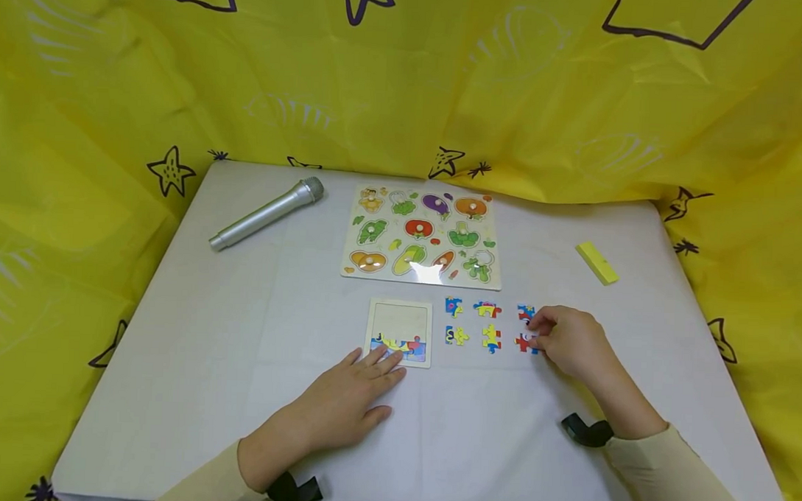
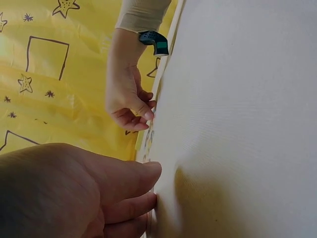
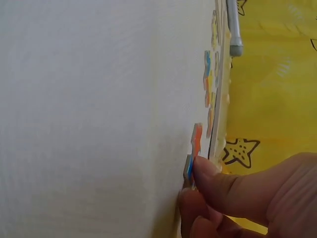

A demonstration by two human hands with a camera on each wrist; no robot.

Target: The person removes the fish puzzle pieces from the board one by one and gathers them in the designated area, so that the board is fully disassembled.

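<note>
My left hand lies with spread fingers on the lower edge of a small wooden puzzle tray. Joined pieces in blue, yellow and red line the tray's bottom. To its right, loose jigsaw pieces lie in two rows, among them a yellow and red piece. At their right end my right hand pinches a red and blue jigsaw piece between thumb and fingers, low over the cloth. Part of that piece is hidden by the fingers. Another blue and red piece lies just above it, beside the fingertips.
Behind the tray lies a wooden vegetable peg board. A silver microphone rests at the back left, and a yellow block at the back right. A yellow patterned curtain hangs along the white table's back and sides.
</note>
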